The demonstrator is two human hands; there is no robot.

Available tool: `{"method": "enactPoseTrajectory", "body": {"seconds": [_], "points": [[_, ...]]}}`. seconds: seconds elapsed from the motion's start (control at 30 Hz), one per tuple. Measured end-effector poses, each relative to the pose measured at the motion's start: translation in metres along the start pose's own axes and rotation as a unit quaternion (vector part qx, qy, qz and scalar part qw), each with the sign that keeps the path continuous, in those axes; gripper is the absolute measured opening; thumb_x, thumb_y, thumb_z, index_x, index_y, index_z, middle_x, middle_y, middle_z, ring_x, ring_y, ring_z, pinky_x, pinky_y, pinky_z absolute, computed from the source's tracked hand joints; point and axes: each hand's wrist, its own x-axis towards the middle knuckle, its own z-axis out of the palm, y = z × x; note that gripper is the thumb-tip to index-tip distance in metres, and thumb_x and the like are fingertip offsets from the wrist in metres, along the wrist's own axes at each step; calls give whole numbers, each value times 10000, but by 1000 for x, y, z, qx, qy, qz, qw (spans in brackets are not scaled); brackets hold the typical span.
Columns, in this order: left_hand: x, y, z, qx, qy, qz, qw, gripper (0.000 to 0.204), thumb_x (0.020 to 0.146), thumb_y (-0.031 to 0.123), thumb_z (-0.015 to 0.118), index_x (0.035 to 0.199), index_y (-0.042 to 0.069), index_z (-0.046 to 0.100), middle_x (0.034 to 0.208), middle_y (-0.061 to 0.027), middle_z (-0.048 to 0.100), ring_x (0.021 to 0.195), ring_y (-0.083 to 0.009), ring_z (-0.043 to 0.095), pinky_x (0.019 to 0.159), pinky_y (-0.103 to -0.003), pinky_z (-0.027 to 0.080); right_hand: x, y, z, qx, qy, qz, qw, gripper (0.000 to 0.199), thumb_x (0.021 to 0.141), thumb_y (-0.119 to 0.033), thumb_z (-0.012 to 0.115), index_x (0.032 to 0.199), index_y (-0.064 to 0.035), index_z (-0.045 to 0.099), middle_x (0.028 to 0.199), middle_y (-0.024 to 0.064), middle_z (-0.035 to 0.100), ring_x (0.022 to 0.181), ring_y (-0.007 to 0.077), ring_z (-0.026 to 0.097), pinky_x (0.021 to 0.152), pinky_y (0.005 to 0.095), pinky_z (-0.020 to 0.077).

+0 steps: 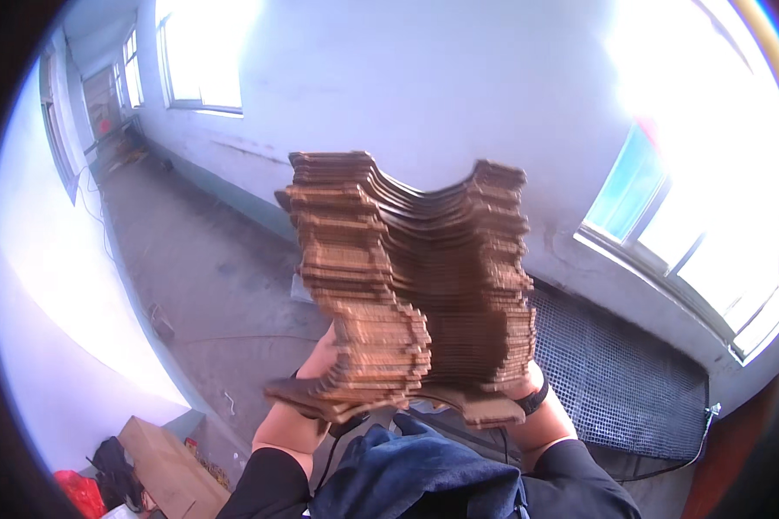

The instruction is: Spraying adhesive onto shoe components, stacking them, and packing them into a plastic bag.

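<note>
A tall stack of brown die-cut cardboard pieces (355,259) fills the middle of the view, raised in front of my body. Each piece has a curved dip between two higher sides, and the layers lie unevenly. At the stack's lower left side, my left hand (320,353) grips it, its fingers mostly hidden behind the cardboard. My right hand (521,382) holds the lower right side, also largely covered by the stack. A dark band (535,398) circles my right wrist. One bottom piece juts out to the left over my left forearm.
Black mesh (614,372) lies low along the wall on the right, below a bright window (632,195). At the lower left are an opened cardboard box (169,467) and a red plastic bag (80,491). Grey floor (173,233) runs back along a corridor at the left.
</note>
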Motion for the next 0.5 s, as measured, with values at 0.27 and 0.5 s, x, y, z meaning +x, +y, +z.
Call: {"method": "enactPoseTrajectory", "body": {"seconds": [0.27, 0.5], "points": [[-80, -22, 3, -20, 30, -33, 999, 901, 724, 495, 894, 1430, 73, 526, 1436, -80, 559, 1332, -250, 509, 1152, -426, 373, 81, -46, 22, 97, -248, 75, 961, 888, 678, -331, 938, 1410, -32, 534, 1408, 117, 580, 1284, 245, 547, 1087, 402, 464], [-68, 10, 46, -374, 272, -281, 841, 1058, 742, 653, 810, 1503, 40, 405, 1463, -118, 505, 1323, -279, 514, 1099, -432, 449, 97, -19, 32, -11, -249, -68, 966, 1169, 730, -659, 810, 1553, 3, 308, 1428, 287, 503, 1353, 450, 465, 1118, 479, 411]]}}
